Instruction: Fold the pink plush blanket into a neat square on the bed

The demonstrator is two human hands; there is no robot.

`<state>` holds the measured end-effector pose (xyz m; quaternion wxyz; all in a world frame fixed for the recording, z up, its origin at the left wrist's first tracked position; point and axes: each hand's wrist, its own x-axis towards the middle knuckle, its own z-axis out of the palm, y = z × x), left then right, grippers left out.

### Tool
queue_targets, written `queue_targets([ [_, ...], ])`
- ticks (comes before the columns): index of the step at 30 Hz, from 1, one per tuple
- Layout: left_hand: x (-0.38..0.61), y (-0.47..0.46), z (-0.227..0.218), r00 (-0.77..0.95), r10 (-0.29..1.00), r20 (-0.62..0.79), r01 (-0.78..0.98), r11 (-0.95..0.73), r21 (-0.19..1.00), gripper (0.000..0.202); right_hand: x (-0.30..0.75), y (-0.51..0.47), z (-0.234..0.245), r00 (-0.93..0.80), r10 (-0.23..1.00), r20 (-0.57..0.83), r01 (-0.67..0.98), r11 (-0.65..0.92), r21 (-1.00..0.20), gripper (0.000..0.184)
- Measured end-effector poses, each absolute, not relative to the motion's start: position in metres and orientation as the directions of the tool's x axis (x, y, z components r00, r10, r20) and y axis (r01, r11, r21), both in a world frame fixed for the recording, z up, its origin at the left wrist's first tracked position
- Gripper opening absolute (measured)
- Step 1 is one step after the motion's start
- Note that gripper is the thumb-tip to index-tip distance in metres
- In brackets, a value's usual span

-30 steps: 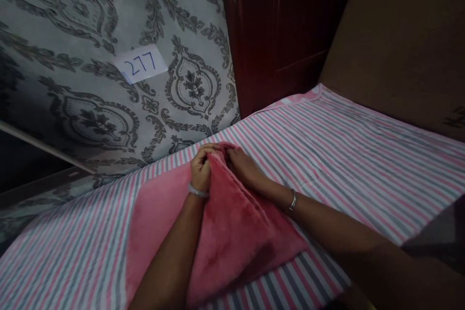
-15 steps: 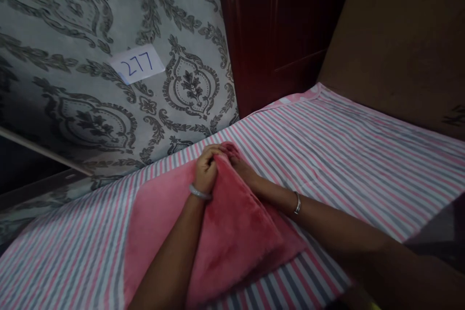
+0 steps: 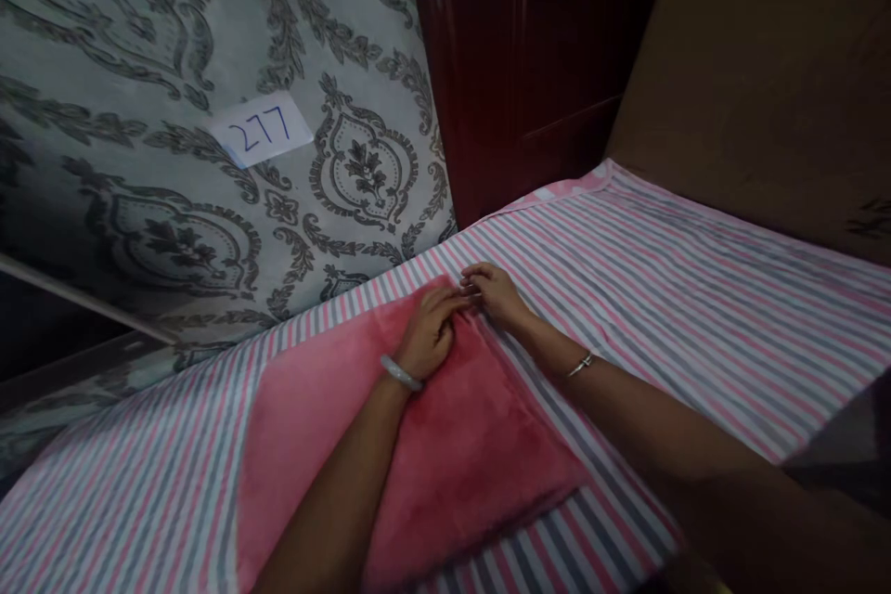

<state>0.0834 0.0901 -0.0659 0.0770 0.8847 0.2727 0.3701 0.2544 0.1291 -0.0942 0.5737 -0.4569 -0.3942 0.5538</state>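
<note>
A pink plush cloth (image 3: 480, 427) lies on a striped sheet, its right part a deeper red-pink than the left and apparently folded over. My left hand (image 3: 432, 327), with a pale bangle at the wrist, rests on the cloth close to its far right corner, fingers stretched out. Just beyond the cloth's right edge is my right hand (image 3: 496, 295), wearing a thin metal bracelet; its fingers are loosely bent and apart. The fingertips of both hands come together at the corner, which they partly cover.
The pink, grey and white striped sheet (image 3: 696, 316) spreads under everything. Patterned wallpaper (image 3: 368, 158) bearing a paper marked 277 (image 3: 263, 128) rises at the back left. A dark red wooden panel (image 3: 515, 46) and a large brown board (image 3: 758, 83) stand behind.
The gathered, raised fold of cloth now lies flat toward the right. My left hand has moved right and loosened from its grip; my right hand has come out from behind the fold.
</note>
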Motion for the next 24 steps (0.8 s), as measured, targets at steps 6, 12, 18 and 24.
queue_targets([
  [6, 0.083, 0.079, -0.058, 0.304, 0.745, 0.593, 0.805, -0.534, 0.258, 0.048, 0.256, 0.130, -0.087, 0.263, 0.946, 0.189, -0.221, 0.250, -0.943, 0.018],
  [12, 0.101, 0.070, -0.068, 0.425, 0.904, 0.051, 0.904, -0.427, 0.034, 0.064, 0.253, 0.126, -0.078, 0.223, 0.914, 0.338, -0.131, 0.372, -0.919, 0.019],
  [18, 0.094, 0.073, -0.066, 0.421, 0.903, 0.088, 0.896, -0.429, 0.117, 0.064, 0.268, 0.114, -0.078, 0.152, 0.984, 0.093, -0.030, 0.099, -0.995, 0.010],
  [24, 0.088, 0.081, -0.062, 0.702, 0.671, 0.240, 0.636, -0.741, 0.215, 0.060, 0.276, 0.086, -0.084, -0.070, 0.966, -0.250, -0.022, -0.252, -0.967, 0.016],
])
